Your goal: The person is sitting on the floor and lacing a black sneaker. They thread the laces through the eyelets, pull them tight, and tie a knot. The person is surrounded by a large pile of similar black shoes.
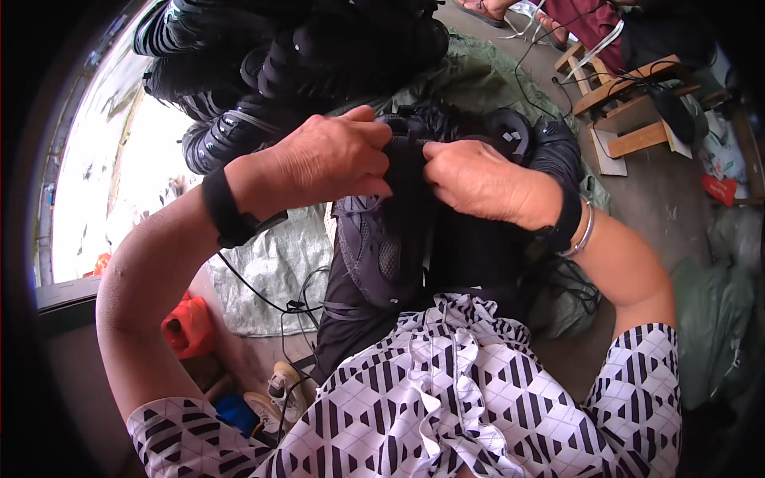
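Observation:
Across my lap lies a dark grey shoe upper (370, 251) with mesh panels, its narrow black middle part running up between my hands. My left hand (331, 155) is closed at the left edge of this upper, near its far end, with the fingers curled. On the other side, my right hand (482, 179) pinches at the same black part with bent fingers. The fingertips of both hands are partly hidden, so exactly which bit each grips is unclear. More dark uppers (554, 151) lie just beyond my right hand.
Bundled black shoe uppers (231, 127) are piled at the far left. Woven plastic sheeting (271, 271) covers floor beside my legs, with a thin black cable (251, 285) over it. A wooden stool (637, 139) stands far right, near another person's feet (486, 9). A red bag (189, 327) sits left.

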The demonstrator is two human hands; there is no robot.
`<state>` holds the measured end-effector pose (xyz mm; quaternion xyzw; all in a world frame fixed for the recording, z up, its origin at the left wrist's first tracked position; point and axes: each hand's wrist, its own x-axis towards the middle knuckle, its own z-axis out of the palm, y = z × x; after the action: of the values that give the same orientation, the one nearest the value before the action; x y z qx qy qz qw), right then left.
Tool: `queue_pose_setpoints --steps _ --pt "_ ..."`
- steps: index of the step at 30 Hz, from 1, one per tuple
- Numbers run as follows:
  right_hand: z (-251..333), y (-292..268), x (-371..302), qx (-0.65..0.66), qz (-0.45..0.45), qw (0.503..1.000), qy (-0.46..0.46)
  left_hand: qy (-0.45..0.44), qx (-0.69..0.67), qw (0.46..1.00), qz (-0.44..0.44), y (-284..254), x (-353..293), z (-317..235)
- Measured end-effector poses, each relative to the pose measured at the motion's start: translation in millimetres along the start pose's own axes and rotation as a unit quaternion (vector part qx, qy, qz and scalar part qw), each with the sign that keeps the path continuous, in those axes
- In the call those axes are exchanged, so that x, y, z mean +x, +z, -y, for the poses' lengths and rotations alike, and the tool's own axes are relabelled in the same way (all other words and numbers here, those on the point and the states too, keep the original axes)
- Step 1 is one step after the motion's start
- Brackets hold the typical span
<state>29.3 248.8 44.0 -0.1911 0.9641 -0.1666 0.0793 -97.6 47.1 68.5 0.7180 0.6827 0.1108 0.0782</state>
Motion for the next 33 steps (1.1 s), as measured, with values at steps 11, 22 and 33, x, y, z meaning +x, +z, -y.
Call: queue_pose_setpoints --steps 11,22,33 --pt "-13.4 -8.2 -7.6 0.569 -0.11 0.807 0.114 -0.347 -0.561 0.733 -0.165 18.6 3.9 -5.6" --pt "18.6 19.6 15.3 0.594 -0.054 0.792 0.128 -0.17 -0.622 0.718 -0.263 47.1 -8.7 -9.1" --pt "65.2 -135.4 -57.2 0.701 -0.212 0.637 -0.24 -0.209 -0.469 0.812 -0.279 43.8 -3.4 -6.8"
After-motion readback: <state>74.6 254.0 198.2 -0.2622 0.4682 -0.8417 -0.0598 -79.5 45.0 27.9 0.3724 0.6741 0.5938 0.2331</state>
